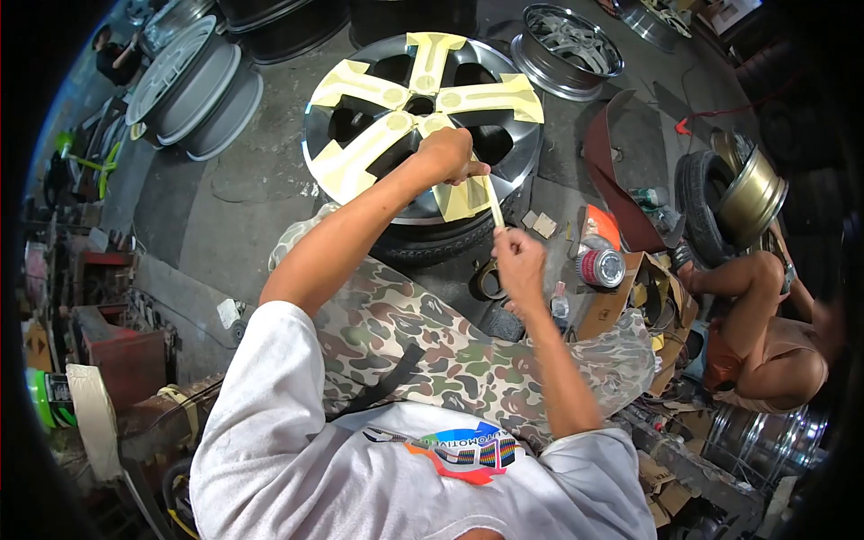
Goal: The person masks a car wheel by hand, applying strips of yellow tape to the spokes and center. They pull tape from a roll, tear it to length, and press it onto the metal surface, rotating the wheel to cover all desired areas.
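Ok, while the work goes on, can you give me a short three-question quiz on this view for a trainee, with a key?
1. What stretches between the person's left hand and right hand?

2. True or false: the face of the wheel is entirely bare.

3. Where does the can with the reddish label appear in the picture?
a) to the left of the wheel
b) to the right of the right hand
c) on top of the wheel

Key:
1. A pale strip of tape.
2. False; yellow masking covers much of it.
3. b
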`<action>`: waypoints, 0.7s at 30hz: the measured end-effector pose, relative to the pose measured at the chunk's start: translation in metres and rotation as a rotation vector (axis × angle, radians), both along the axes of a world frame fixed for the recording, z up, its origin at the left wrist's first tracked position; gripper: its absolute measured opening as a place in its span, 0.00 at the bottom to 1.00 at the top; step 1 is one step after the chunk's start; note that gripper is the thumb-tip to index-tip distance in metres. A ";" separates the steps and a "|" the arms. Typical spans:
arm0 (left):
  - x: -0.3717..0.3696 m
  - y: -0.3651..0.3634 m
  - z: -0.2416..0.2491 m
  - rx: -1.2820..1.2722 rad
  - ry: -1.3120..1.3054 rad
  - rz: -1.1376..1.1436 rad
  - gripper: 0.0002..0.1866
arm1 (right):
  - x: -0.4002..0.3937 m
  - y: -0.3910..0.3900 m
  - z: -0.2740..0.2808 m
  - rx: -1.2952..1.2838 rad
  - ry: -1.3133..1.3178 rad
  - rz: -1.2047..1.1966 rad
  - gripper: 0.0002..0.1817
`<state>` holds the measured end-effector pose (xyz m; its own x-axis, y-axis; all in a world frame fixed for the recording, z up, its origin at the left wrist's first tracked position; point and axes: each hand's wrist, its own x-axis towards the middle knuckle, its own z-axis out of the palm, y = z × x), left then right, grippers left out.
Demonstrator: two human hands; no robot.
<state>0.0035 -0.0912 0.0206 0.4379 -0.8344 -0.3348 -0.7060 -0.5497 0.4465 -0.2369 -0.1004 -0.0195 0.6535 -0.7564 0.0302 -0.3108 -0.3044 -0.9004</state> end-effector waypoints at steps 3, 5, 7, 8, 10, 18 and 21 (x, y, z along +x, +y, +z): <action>0.000 0.003 -0.005 -0.139 -0.098 -0.067 0.30 | -0.008 0.079 -0.011 -0.019 -0.172 0.051 0.17; -0.003 0.004 -0.004 -0.135 -0.063 -0.056 0.30 | -0.026 0.123 0.005 -0.011 -0.087 0.134 0.15; -0.002 0.003 0.002 -0.099 -0.014 -0.048 0.30 | -0.031 0.110 -0.005 0.021 -0.239 0.051 0.16; -0.001 0.002 -0.004 -0.114 -0.031 -0.054 0.29 | -0.037 0.089 0.000 0.045 -0.200 -0.033 0.18; 0.002 0.008 -0.004 -0.269 -0.093 -0.021 0.29 | -0.038 0.015 0.038 0.449 -0.066 -0.339 0.21; 0.094 0.076 0.021 -0.415 0.044 0.411 0.31 | 0.031 -0.152 0.012 0.333 -0.182 -0.164 0.22; 0.124 0.118 0.004 -0.388 -0.092 0.601 0.30 | 0.066 -0.188 -0.010 0.193 0.103 -0.166 0.27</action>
